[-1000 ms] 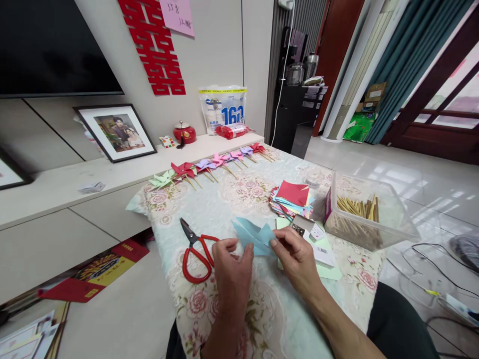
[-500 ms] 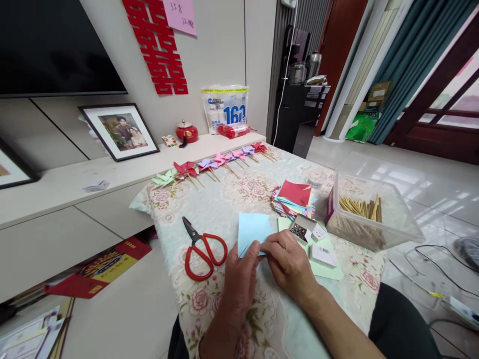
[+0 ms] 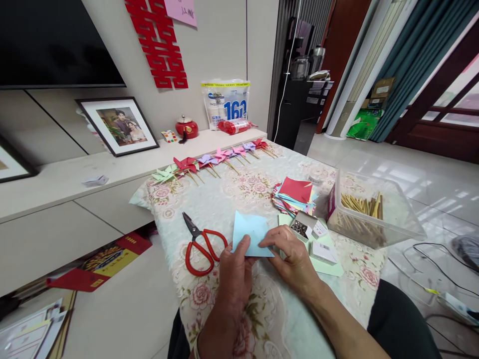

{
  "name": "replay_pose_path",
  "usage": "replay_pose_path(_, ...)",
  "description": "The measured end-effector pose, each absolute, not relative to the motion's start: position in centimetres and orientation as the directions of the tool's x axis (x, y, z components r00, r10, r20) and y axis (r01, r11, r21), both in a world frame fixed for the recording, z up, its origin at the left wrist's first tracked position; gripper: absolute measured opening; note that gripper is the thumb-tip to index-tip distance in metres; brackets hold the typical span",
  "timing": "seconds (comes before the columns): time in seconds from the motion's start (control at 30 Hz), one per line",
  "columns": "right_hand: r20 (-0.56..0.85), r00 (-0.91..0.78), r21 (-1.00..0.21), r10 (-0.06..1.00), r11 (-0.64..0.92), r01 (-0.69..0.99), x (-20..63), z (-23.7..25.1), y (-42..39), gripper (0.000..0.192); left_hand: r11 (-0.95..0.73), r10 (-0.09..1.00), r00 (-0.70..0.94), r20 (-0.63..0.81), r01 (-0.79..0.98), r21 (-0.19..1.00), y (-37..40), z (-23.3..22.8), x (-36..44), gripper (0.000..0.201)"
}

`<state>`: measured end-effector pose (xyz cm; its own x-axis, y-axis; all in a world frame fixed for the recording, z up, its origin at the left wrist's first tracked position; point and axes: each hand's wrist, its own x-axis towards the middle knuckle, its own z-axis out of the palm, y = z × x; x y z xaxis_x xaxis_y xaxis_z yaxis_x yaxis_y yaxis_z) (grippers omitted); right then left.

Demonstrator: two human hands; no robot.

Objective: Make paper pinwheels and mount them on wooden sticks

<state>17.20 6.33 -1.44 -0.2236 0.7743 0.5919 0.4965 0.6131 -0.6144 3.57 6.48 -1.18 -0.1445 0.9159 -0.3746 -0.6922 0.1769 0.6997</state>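
Observation:
A square of light blue paper (image 3: 250, 227) is held over the near part of the table. My left hand (image 3: 236, 267) grips its lower left, thumb on top and fingers underneath. My right hand (image 3: 290, 252) is at the lower right corner, thumb and forefinger closed on the paper's edge. Red-handled scissors (image 3: 200, 244) lie left of my left hand, blades partly apart. Just beyond my right hand, an open small box of metal pins (image 3: 300, 228) and a closed white box (image 3: 322, 253) rest on green paper (image 3: 335, 268).
Finished paper pinwheels (image 3: 209, 159) line the table's far edge. A stack of coloured paper squares (image 3: 295, 192) lies beyond the pin box. At right stands a clear plastic bin (image 3: 396, 219) holding thin wooden sticks (image 3: 361, 205). A flowered cloth (image 3: 202, 296) covers the table.
The blue paper has shifted slightly left and lies flatter, with its lower right corner spread out. My left thumb has moved left across it, and my right fingers have moved along its right side.

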Motion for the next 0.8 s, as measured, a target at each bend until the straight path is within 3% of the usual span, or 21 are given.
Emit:
replay_pose_path(0.23,0.547,-0.209,-0.675,0.811,0.575,0.463,17.26,-1.36,6.31,0.024,0.167,0.911,-0.179,-0.372,-0.664,0.729,6.31,-0.74,3.54,0.035)
replay_pose_path(0.5,0.5,-0.236,-0.717,0.833,0.551,0.428,17.24,-1.36,6.27,0.021,0.158,0.933,-0.146,-0.329,-0.655,0.739,6.16,-0.88,3.69,0.022)
replay_pose_path(0.67,0.411,-0.182,-0.796,0.893,0.449,0.405,17.26,-1.07,6.24,0.01,0.17,0.935,-0.137,-0.327,-0.634,0.754,6.22,-1.18,3.69,0.018)
replay_pose_path(0.8,0.327,-0.132,-0.843,0.936,0.352,0.406,17.29,-0.7,6.25,0.018,0.188,0.937,-0.111,-0.332,-0.64,0.745,6.25,-1.26,3.75,0.017)
